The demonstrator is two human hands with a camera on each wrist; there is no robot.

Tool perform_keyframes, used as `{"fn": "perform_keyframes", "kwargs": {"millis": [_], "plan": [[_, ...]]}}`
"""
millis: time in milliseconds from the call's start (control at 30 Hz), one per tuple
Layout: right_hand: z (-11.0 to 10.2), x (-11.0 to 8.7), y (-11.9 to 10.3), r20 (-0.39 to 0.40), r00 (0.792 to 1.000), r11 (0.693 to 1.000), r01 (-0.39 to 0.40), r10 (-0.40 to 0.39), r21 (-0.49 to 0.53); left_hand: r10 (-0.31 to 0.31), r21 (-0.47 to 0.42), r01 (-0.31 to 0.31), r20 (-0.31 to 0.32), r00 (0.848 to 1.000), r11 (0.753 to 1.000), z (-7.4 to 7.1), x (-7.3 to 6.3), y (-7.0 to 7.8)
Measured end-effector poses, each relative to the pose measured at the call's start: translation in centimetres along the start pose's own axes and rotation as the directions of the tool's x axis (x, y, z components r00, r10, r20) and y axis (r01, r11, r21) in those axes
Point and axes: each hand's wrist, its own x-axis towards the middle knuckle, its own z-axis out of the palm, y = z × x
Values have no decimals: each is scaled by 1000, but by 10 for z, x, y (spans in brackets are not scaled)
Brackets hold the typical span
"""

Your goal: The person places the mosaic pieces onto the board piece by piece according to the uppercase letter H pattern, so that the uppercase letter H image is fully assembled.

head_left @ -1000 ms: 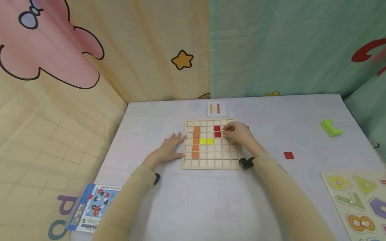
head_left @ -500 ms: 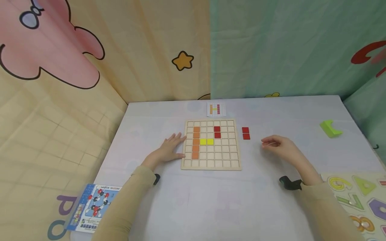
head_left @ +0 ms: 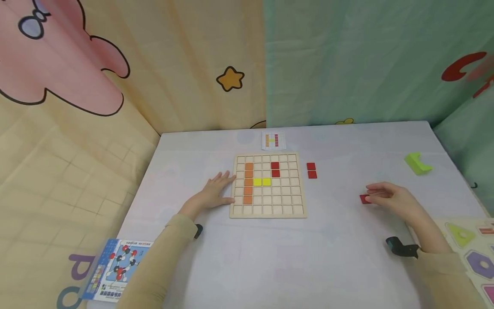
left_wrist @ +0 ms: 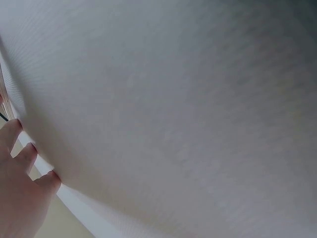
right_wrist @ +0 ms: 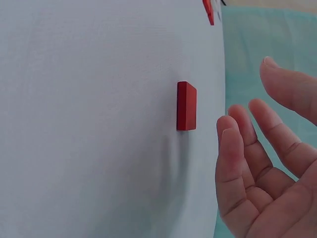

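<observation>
My left hand (head_left: 211, 193) rests with spread fingers against the left edge of a wooden grid board (head_left: 286, 200). On that board sit a column of orange tiles (head_left: 248, 192), two yellow tiles (head_left: 257, 182) side by side and two red tiles (head_left: 275, 165) one above the other. Over on the right, my right hand (head_left: 394, 201) hovers at a single red tile (head_left: 363, 199), overlapping it in the head view. The right wrist view shows that tile (right_wrist: 186, 106) lying on the tabletop, with thumb and fingers parted and nothing between them.
Two loose red tiles (head_left: 311, 170) lie just right of the board. Behind it is a small pattern card (head_left: 273, 140). A green arched block (head_left: 418, 164) stands far right, a shape puzzle (head_left: 461, 234) near right and a blue-and-white box (head_left: 119, 268) near left.
My right hand has moved from the board's upper right, out past the two loose red tiles, to the single red tile. My left hand keeps its place at the board.
</observation>
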Motion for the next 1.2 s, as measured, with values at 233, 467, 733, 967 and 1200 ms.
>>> {"fn": "perform_keyframes", "kwargs": {"millis": [233,467,733,967,1200], "plan": [[3,4,5,-9,1000,999,-27,27,-32,21,-7,-22,-6,1000,1000,1,1,-3],[10,10,10,-6,1000,997,-15,15,-77,31,-1,-31,-11,999,1000,1,2,-3],[17,14,11,-46,997,984,45,-53,-175,38,-17,-38,-12,999,999,2,1,-5],[18,13,8,-55,998,984,30,-41,-174,41,-11,-41,-11,999,999,3,3,-6],[18,13,6,-59,998,986,24,-34,-164,53,-11,-53,-15,998,999,2,1,-6]]}}
